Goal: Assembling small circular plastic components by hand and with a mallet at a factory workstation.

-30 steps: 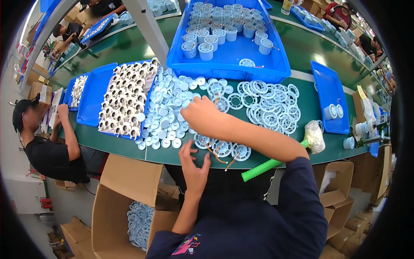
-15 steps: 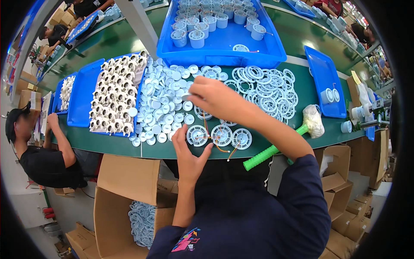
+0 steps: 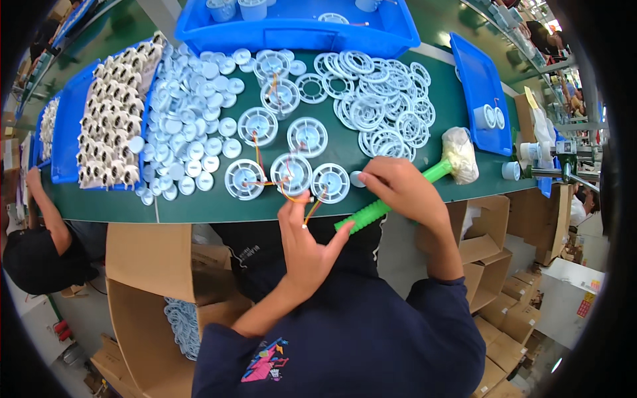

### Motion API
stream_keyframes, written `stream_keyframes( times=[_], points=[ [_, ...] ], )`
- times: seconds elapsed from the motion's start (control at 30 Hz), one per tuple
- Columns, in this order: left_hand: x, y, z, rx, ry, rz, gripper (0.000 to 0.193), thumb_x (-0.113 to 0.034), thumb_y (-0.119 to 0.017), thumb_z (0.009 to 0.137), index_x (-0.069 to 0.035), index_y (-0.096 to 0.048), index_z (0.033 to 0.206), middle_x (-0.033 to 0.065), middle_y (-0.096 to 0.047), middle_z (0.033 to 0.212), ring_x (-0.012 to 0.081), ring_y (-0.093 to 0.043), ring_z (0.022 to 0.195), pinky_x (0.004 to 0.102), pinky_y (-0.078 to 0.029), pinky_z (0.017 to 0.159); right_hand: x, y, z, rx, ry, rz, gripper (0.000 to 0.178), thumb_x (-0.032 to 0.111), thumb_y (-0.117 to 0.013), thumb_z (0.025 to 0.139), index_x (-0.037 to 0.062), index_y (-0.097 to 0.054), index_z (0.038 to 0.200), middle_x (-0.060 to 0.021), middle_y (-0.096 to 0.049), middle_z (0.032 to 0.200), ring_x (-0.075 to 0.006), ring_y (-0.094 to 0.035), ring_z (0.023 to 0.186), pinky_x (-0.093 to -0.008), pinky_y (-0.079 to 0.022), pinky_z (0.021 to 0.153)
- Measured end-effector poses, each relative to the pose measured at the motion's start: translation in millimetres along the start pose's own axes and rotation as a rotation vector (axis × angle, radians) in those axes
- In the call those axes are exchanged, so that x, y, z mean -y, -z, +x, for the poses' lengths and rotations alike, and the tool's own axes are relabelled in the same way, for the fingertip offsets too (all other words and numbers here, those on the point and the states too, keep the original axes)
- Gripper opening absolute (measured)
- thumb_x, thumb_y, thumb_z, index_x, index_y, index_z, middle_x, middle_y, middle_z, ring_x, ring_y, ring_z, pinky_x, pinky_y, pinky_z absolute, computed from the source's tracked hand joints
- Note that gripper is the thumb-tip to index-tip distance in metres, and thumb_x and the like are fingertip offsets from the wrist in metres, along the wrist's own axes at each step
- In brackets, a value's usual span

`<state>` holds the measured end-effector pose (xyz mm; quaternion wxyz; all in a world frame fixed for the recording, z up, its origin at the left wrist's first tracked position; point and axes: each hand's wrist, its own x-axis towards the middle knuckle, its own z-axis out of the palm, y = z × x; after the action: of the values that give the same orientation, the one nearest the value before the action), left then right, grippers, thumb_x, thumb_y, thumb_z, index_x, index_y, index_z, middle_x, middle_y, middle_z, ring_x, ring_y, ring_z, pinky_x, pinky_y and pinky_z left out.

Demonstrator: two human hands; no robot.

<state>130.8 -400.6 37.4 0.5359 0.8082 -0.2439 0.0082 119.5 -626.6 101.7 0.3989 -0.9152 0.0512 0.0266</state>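
My right hand (image 3: 406, 191) pinches a small pale-blue round cap (image 3: 358, 179) beside the rightmost wired wheel-shaped part (image 3: 330, 184) near the front edge of the table. Lower and to the left, my left hand (image 3: 304, 244) has its thumb spread away from its raised fingers. Those fingertips are at the thin wires and white connector (image 3: 306, 224), with nothing visibly gripped. Several more spoked round parts (image 3: 307, 137) with coloured wires lie just beyond. A mallet with a green ribbed handle (image 3: 371, 215) and a pale wrapped head (image 3: 461, 156) lies by my right hand.
Loose caps (image 3: 192, 113) are heaped at left, beside a tray of white parts (image 3: 109, 119). Pale rings (image 3: 378, 99) are piled at right. A large blue bin (image 3: 298, 36) stands behind, a blue tray (image 3: 478, 73) at far right. A cardboard box (image 3: 149, 265) stands below the table; a person sits at left.
My right hand has moved from the cap heap toward the right front, carrying a cap. My left hand has shifted toward the wires of the right-hand wheel. The whole view has moved.
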Motion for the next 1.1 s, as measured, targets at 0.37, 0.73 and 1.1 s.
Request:
stream_keyframes(
  times=[0.37,0.73,1.1],
  points=[
    [9,-35,54,-0.032,-0.078,-0.028,0.068,-0.009,-0.088,0.079,0.000,-0.052,0.137,0.0196,-0.059,0.133,0.0366,-0.057,0.121,0.0458,-0.045,0.105,-19,-8,1,-0.092,0.045,-0.062,0.012,0.010,-0.068,0.097,-0.0007,-0.069,0.101,-0.0144,-0.065,0.073,-0.0318,-0.064,0.065,-0.0412,-0.050,0.062],
    [9,-49,62,0.085,0.015,-0.122,0.093,-0.007,-0.088,0.083,0.005,-0.030,0.155,0.0269,-0.060,0.143,0.0335,-0.060,0.133,0.0420,-0.046,0.111,-26,-20,-12,-0.259,0.161,-0.127,0.029,0.001,-0.075,0.087,0.0004,-0.063,0.114,-0.0141,-0.063,0.110,-0.0369,-0.067,0.099,-0.0447,-0.055,0.083],
    [16,-31,50,0.088,-0.290,-0.041,0.075,0.001,-0.084,0.082,-0.003,-0.050,0.149,0.0272,-0.055,0.149,0.0404,-0.062,0.128,0.0465,-0.050,0.108,-30,-20,-17,-0.355,0.074,-0.058,0.031,-0.003,-0.075,0.086,0.0017,-0.063,0.114,-0.0140,-0.061,0.114,-0.0361,-0.065,0.102,-0.0449,-0.054,0.087]
  ],
)
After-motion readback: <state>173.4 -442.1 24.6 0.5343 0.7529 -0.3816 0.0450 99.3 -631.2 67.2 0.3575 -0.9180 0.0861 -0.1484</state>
